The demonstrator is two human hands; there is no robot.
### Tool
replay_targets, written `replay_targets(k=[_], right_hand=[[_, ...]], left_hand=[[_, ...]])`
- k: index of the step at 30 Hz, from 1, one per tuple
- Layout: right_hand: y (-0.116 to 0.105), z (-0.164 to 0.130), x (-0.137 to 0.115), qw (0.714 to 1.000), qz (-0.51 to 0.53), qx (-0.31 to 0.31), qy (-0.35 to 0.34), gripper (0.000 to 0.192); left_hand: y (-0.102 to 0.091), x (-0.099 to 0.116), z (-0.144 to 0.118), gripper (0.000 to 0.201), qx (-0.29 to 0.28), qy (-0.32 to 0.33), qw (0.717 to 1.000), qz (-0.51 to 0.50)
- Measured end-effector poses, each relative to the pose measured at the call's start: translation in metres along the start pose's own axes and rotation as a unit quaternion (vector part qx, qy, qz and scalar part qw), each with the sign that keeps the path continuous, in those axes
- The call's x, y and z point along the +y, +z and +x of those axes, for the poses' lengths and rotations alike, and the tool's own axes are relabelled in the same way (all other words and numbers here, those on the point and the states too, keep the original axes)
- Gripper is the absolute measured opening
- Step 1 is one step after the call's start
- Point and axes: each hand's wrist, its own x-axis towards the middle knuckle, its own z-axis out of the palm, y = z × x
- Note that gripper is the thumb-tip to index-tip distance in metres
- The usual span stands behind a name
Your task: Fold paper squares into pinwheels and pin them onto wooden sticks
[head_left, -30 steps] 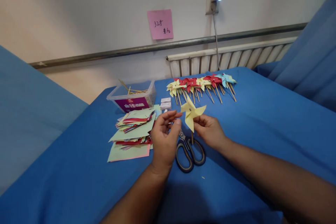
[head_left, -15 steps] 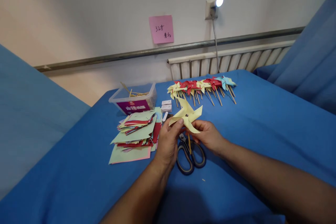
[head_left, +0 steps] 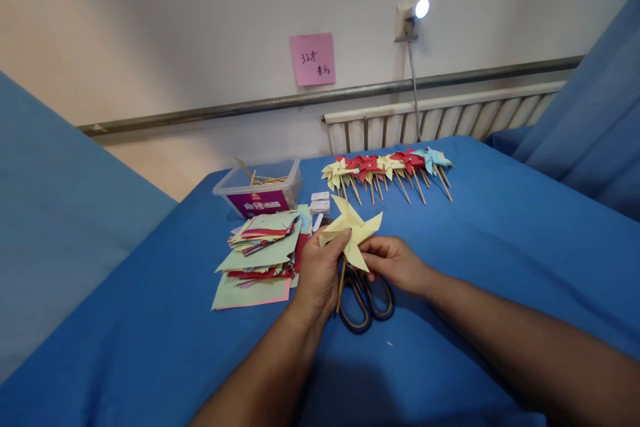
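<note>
Yellow pinwheel held above scissors on the blue table. Left hand fingers pinch its stick and blade; right hand fingers clamped on a blade.

There is a single view, worn on the person's head, looking forward and down across the blue-covered bench toward the wall and radiator in the upper frame. It sits close: both forearms enter from the bottom edge, and the hands meet at centre frame.
</note>
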Motion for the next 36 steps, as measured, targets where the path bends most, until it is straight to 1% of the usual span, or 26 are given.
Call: replay_targets(k=[2, 4, 7, 10, 13, 17, 20, 24, 28, 31, 33, 36], right_hand=[[-0.002, 0.0, -0.002, 0.999, 0.023, 0.026, -0.037, 0.028], [-0.003, 0.001, -0.004, 0.993, 0.046, 0.067, -0.08, 0.03], [-0.004, 0.002, -0.007, 0.988, 0.057, 0.1, -0.105, 0.035], [-0.006, 0.003, -0.007, 0.988, 0.052, 0.104, -0.102, 0.035], [-0.008, 0.004, -0.005, 0.987, 0.059, 0.111, -0.098, 0.032], [-0.009, 0.004, -0.001, 0.987, 0.072, 0.112, -0.088, 0.03], [-0.01, 0.004, 0.001, 0.991, 0.064, 0.089, -0.081, 0.027], [-0.011, 0.003, 0.0, 0.991, 0.074, 0.067, -0.085, 0.027], [-0.014, 0.002, -0.003, 0.989, 0.064, 0.087, -0.097, 0.025], [-0.014, 0.001, -0.005, 0.989, 0.058, 0.104, -0.092, 0.021], [-0.014, 0.001, -0.006, 0.987, 0.071, 0.11, -0.088, 0.021], [-0.013, 0.001, -0.008, 0.985, 0.107, 0.113, -0.075, 0.025]], left_hand=[[0.0, 0.0, 0.001, 0.039, 0.004, -0.009, 1.0, -0.02], [-0.001, 0.0, 0.001, 0.038, 0.003, -0.021, 0.999, -0.042], [-0.002, -0.002, 0.001, 0.036, -0.008, -0.053, 0.997, -0.062], [-0.001, -0.003, -0.002, 0.036, -0.022, -0.091, 0.993, -0.071], [0.002, -0.005, -0.005, 0.035, -0.029, -0.107, 0.991, -0.079], [0.002, -0.006, -0.005, 0.032, -0.033, -0.1, 0.991, -0.085], [0.002, -0.004, -0.004, 0.031, -0.022, -0.094, 0.993, -0.065], [0.003, 0.0, -0.003, 0.035, -0.017, -0.086, 0.995, -0.054], [0.004, 0.002, -0.003, 0.033, 0.008, -0.083, 0.995, -0.061], [0.004, 0.002, -0.003, 0.028, 0.004, -0.102, 0.993, -0.058], [0.004, 0.002, -0.003, 0.026, 0.006, -0.106, 0.993, -0.057], [0.004, 0.002, -0.002, 0.027, 0.018, -0.094, 0.994, -0.054]])
